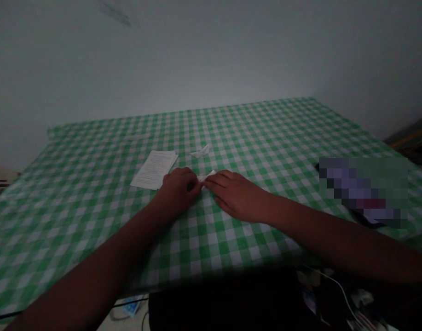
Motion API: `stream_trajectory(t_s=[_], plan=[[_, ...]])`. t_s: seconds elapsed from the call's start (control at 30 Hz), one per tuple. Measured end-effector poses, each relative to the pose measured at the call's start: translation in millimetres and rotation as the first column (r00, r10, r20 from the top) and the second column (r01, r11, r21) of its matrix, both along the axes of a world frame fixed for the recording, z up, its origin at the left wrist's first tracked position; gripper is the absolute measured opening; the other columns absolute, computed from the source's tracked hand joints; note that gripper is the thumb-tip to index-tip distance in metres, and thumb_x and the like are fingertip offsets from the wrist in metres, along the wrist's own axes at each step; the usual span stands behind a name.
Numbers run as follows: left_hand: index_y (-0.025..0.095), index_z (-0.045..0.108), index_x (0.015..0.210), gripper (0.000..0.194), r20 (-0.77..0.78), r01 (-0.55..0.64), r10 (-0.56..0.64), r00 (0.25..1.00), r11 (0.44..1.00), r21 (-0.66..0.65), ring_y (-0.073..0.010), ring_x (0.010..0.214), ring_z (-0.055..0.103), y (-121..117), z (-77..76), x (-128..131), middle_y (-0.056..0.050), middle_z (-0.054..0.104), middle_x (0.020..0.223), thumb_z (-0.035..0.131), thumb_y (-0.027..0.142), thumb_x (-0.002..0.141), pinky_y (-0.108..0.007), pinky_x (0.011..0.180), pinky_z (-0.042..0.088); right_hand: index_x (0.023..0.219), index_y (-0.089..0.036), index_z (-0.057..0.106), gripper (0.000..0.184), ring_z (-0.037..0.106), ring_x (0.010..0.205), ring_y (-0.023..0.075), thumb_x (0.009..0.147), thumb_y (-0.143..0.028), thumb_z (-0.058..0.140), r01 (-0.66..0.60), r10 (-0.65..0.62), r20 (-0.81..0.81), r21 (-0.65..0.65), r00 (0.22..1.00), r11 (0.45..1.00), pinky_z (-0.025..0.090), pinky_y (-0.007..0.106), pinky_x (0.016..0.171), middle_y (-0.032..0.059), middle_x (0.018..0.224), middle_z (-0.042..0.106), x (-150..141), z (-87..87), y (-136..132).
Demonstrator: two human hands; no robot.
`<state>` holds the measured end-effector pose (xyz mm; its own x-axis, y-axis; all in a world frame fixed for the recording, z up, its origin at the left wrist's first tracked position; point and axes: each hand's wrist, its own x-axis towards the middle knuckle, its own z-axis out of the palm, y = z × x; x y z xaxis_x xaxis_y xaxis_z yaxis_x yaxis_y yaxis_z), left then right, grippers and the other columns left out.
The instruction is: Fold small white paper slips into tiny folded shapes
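Since it is likely light and easily creased, the white paper (211,174) is best held by its edges; it is pinched by the left hand (179,187) and touched by the right hand (240,196), whose grip cannot be told; beneath is spread the checked tablecloth (186,248)

Room: seemingly in a home
Tablecloth (252,133): green-and-white check, covering the table (204,257) to its edges
Wall (211,55): plain, behind the far edge
Clutter (362,297): loose, with a white cable (341,286), below the near edge
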<state>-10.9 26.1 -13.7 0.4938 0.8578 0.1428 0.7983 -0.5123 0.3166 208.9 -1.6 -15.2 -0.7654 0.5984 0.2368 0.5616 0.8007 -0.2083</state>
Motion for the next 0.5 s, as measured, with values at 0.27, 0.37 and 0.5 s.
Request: stream_trajectory(t_s=[0.27,0.37,0.5], plan=[[0.021,0.063,0.100,0.020,0.148,0.077,-0.057,0.987,0.988,-0.132,-0.0228,0.096,0.061,4,8.9,-12,-0.005,0.067,0.101,0.057,0.036,0.088,-0.041,0.090,0.049,0.142,-0.014,0.046,0.047,0.038,0.131,0.0311,0.095,-0.024,0.046,0.029,-0.028,0.009,-0.057,1.000,0.998,0.038,0.054,0.106,0.0157,0.143,0.049,5,1.7,3],[0.022,0.063,0.107,0.024,0.172,0.092,-0.065,0.983,0.984,-0.151,-0.0232,0.100,0.062,3,10.6,-13,-0.005,0.067,0.108,0.059,0.032,0.086,-0.042,0.092,0.050,0.142,-0.016,0.046,0.047,0.037,0.132,0.0318,0.096,-0.026,0.046,0.056,-0.054,0.044,-0.051,0.998,0.997,0.039,0.053,0.105,0.0147,0.144,0.048,6,3.4,2],[0.024,0.067,0.102,0.018,0.194,0.185,-0.162,0.967,0.977,-0.108,-0.0220,0.106,0.061,4,8.1,-14,-0.004,0.068,0.108,0.058,0.027,0.087,-0.042,0.098,0.047,0.145,-0.019,0.044,0.049,0.035,0.134,0.0327,0.097,-0.026,0.045,0.054,-0.050,0.084,-0.040,0.995,0.998,0.039,0.053,0.104,0.0143,0.146,0.045,7,4.6,1]])
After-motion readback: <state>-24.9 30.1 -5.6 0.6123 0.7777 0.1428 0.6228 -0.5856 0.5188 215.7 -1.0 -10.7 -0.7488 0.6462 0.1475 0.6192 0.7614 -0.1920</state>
